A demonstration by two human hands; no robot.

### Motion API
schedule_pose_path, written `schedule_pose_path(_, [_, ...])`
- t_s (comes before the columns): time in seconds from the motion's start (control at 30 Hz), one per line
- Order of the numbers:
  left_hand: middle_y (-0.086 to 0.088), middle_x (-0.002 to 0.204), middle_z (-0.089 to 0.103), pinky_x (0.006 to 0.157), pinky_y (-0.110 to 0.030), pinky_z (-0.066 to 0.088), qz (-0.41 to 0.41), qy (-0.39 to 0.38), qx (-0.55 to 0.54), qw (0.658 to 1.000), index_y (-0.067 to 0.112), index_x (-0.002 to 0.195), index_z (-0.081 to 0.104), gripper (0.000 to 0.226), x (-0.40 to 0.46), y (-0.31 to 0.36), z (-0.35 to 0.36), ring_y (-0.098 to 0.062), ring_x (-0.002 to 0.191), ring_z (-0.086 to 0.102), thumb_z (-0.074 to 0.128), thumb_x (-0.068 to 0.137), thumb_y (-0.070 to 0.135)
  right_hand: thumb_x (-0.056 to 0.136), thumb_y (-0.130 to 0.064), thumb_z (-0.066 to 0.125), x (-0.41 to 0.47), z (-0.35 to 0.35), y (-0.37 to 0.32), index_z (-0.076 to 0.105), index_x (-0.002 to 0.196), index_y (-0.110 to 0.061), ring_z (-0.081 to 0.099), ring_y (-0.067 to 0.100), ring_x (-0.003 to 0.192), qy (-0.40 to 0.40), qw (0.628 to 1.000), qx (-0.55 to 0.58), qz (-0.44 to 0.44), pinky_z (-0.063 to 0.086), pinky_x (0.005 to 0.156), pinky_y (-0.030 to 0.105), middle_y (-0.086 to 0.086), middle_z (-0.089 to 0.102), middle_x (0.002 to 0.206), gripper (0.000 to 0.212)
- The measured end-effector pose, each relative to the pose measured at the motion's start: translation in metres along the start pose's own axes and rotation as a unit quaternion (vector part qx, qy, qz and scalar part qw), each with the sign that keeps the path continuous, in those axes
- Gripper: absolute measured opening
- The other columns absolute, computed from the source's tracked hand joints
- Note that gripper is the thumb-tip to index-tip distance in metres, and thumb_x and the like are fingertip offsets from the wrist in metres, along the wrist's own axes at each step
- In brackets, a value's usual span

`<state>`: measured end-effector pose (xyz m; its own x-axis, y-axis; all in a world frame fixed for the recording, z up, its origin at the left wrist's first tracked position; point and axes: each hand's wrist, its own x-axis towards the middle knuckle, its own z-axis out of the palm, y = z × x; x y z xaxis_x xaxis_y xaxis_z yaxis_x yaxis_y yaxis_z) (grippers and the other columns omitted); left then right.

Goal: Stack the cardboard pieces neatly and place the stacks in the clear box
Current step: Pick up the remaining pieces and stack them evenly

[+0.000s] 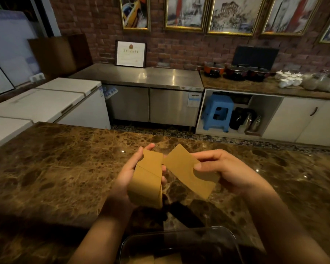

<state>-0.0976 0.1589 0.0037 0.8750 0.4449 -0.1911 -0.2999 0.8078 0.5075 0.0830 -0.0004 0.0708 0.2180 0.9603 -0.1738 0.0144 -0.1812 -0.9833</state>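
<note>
My left hand point(126, 178) grips a thick stack of tan cardboard pieces point(148, 180) above the marble counter, fingers wrapped round its far and right edges. My right hand point(217, 170) pinches a thinner bunch of cardboard pieces point(187, 172), thumb on top, and its left corner touches the stack. The clear box point(234, 242) stands at the near edge between my forearms. A few cardboard pieces point(156, 260) lie in its bottom.
The brown marble counter point(65, 168) spreads wide on both sides of my hands. Beyond it are white chest freezers point(51, 100), a steel cabinet point(151, 88) and a back counter with pots point(234, 72) and white cups point(290, 80).
</note>
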Motion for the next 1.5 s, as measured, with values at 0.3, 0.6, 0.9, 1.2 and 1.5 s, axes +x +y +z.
schedule_pose_path(0.3, [-0.022, 0.111, 0.072, 0.068, -0.046, 0.060, -0.110, 0.002, 0.126, 0.986, 0.021, 0.123, 0.067, 0.046, 0.005, -0.013, 0.019, -0.036, 0.089, 0.070, 0.059, 0.084, 0.044, 0.090, -0.022, 0.068, -0.007, -0.014, -0.048, 0.075, 0.107, -0.043, 0.064, -0.007, 0.094, -0.163, 0.924, -0.346, 0.019, 0.048, 0.078, 0.019, -0.030, 0.071, 0.098, 0.028])
schedule_pose_path(0.6, [-0.019, 0.100, 0.071, 0.090, -0.051, 0.047, -0.115, -0.061, 0.065, 0.989, 0.009, 0.116, 0.071, 0.061, 0.028, -0.032, 0.040, -0.033, 0.090, 0.066, 0.094, 0.062, 0.026, 0.077, -0.032, 0.084, 0.023, 0.016, -0.024, 0.044, 0.111, -0.062, 0.037, 0.005, 0.134, 0.073, 0.907, -0.371, -0.184, 0.038, 0.103, 0.025, -0.023, 0.039, 0.139, 0.061])
schedule_pose_path(0.9, [-0.014, 0.106, 0.071, 0.075, -0.044, 0.060, 0.173, -0.001, 0.031, 0.984, 0.029, 0.131, 0.058, 0.076, 0.067, -0.043, 0.046, -0.026, 0.089, 0.072, 0.070, 0.063, -0.003, 0.068, -0.063, 0.080, 0.014, 0.004, 0.031, 0.041, 0.146, -0.036, 0.067, 0.028, 0.115, 0.135, 0.971, 0.169, 0.099, 0.058, 0.087, 0.044, 0.012, 0.059, 0.141, 0.091])
schedule_pose_path(1.2, [-0.004, 0.126, 0.066, 0.086, -0.034, 0.055, 0.200, -0.058, 0.295, 0.933, 0.040, 0.138, 0.050, 0.085, 0.097, -0.072, 0.024, -0.023, 0.111, 0.065, 0.084, 0.066, 0.009, 0.076, 0.000, 0.070, 0.030, -0.017, 0.082, 0.059, 0.130, -0.010, 0.072, 0.032, 0.099, 0.189, 0.911, 0.366, 0.030, 0.061, 0.080, 0.042, 0.024, 0.068, 0.120, 0.057])
schedule_pose_path(1.5, [-0.003, 0.112, 0.072, 0.078, -0.027, 0.055, 0.125, 0.015, 0.373, 0.919, 0.033, 0.113, 0.068, 0.046, 0.118, -0.063, -0.028, -0.018, 0.100, 0.070, 0.080, 0.069, 0.040, 0.080, 0.000, 0.074, 0.047, -0.030, 0.135, 0.046, 0.105, -0.054, 0.057, 0.014, 0.106, 0.240, 0.951, -0.151, -0.122, 0.051, 0.092, 0.036, -0.002, 0.055, 0.115, 0.065])
